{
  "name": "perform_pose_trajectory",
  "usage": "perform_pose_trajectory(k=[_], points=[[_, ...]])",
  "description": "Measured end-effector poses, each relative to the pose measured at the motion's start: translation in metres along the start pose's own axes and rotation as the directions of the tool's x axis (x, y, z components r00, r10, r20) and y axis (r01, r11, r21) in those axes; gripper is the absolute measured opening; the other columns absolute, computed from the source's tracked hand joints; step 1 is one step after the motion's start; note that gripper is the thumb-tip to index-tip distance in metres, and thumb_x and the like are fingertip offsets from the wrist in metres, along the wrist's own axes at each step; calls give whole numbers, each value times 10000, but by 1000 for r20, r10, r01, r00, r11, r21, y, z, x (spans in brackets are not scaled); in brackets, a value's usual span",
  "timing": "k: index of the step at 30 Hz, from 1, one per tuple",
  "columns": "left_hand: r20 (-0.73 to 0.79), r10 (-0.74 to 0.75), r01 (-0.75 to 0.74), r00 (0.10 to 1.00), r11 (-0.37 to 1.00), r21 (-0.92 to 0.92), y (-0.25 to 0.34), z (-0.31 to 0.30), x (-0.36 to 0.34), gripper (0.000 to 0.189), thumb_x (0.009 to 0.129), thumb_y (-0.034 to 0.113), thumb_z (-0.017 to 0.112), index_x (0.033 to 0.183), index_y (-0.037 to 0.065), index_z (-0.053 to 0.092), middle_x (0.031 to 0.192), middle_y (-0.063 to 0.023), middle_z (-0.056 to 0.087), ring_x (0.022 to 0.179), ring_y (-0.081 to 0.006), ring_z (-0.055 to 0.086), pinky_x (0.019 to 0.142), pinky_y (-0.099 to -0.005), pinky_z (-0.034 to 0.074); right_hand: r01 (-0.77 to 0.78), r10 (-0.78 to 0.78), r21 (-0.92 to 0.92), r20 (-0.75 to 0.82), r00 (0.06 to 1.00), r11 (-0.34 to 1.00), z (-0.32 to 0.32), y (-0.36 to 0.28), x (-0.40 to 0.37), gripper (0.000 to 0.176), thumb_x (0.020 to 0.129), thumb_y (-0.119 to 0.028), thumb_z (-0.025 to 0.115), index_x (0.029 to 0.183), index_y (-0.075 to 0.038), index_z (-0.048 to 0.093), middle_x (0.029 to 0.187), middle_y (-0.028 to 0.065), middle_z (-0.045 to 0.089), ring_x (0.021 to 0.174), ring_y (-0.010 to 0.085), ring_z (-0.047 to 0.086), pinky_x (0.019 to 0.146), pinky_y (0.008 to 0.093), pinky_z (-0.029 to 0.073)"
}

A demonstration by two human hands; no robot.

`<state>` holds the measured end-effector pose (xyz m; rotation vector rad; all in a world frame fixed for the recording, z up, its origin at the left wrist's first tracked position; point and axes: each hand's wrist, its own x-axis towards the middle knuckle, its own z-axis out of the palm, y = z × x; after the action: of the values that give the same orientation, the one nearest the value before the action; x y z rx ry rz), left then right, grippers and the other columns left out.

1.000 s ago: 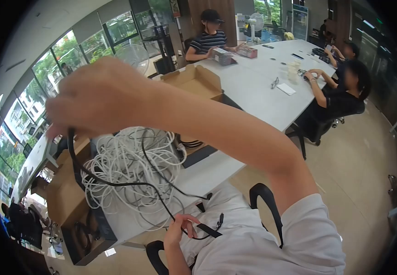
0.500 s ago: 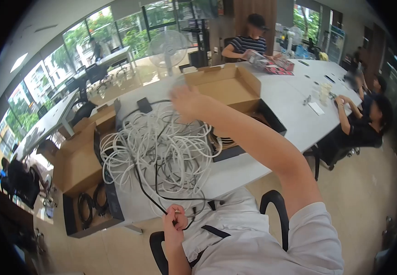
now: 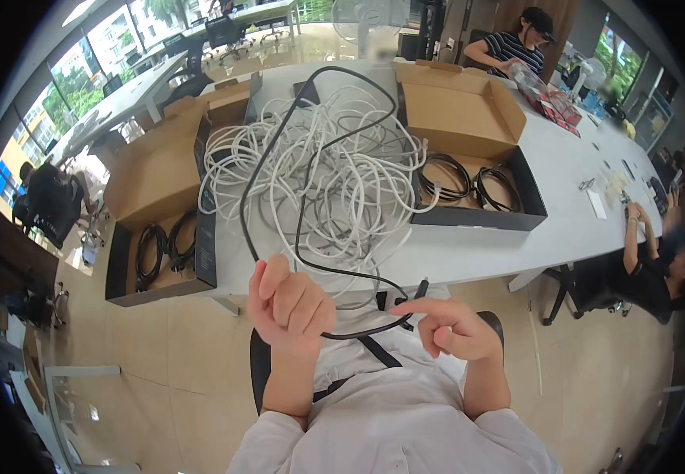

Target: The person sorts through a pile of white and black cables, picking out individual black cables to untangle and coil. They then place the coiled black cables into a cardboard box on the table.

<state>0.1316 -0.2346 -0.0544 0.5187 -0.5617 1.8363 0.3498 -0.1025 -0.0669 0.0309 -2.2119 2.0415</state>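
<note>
A black cable (image 3: 245,197) loops up over the white cable pile and comes down to my lap. My left hand (image 3: 291,304) is closed round it near the table's front edge. My right hand (image 3: 457,332) is over my lap, its index finger stretched out across the cable near its plug end (image 3: 423,289) and its other fingers loosely bent. Whether that finger presses on the cable is hard to tell. The large tangle of white cables (image 3: 334,174) covers the middle of the white table (image 3: 469,265), just beyond my hands.
An open cardboard box (image 3: 161,291) with coiled black cables stands at the left. Another open box (image 3: 481,216) with black coils stands at the right. A small dark object (image 3: 306,93) lies behind the pile. People sit at the table's far and right sides.
My right hand has come back from the far side of the pile to my lap, beside the cable's end. My left hand is raised, and the view has turned downward.
</note>
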Motion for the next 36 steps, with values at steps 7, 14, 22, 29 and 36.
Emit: perform_pose_trajectory(k=[7, 14, 22, 29, 36], points=[[-167, -142, 161, 976, 981, 108, -35, -26, -5, 272, 983, 264, 328, 782, 117, 437, 428, 34, 253, 360, -74, 224, 430, -233, 234, 115, -281, -360, -454, 846, 926, 41, 18, -3, 411, 900, -135, 528, 1293, -37, 458, 977, 89, 621, 824, 192, 594, 739, 292, 467], [-533, 22, 212, 846, 903, 373, -62, -41, -4, 199, 930, 259, 467, 1041, 103, 519, 728, 18, 433, 685, -121, 443, 677, -290, 385, 268, -293, -184, -842, 452, 946, 25, 20, -26, 125, 890, 39, 503, 999, -21, 493, 994, 68, 542, 866, 96, 509, 808, 243, 424], [-565, 342, 167, 750, 730, 663, -47, -59, -11, 164, 980, 211, 436, 1101, 126, 509, 791, 6, 489, 625, -111, 499, 568, -260, 462, 305, -410, -360, -905, 115, 881, -6, 19, -31, 90, 848, -4, 369, 903, -58, 415, 820, 55, 483, 721, 113, 447, 680, 245, 382], [-530, 223, 213, 818, 739, 639, -35, -52, -13, 234, 989, 210, 421, 1160, 70, 498, 733, -23, 567, 629, -129, 566, 598, -292, 512, 211, -424, -376, -689, 588, 902, 6, 32, 9, 128, 729, -7, 355, 814, -44, 443, 691, 45, 447, 591, 117, 374, 548, 240, 315], [-490, 469, 25, 735, 703, 711, -20, -45, 2, 280, 954, 267, 458, 1154, 85, 533, 1164, -107, 590, 990, -232, 590, 861, -357, 479, 191, -386, -442, -408, 828, 876, 34, 24, 40, 181, 672, 74, 352, 753, -23, 481, 608, 57, 434, 493, 139, 367, 473, 270, 293]])
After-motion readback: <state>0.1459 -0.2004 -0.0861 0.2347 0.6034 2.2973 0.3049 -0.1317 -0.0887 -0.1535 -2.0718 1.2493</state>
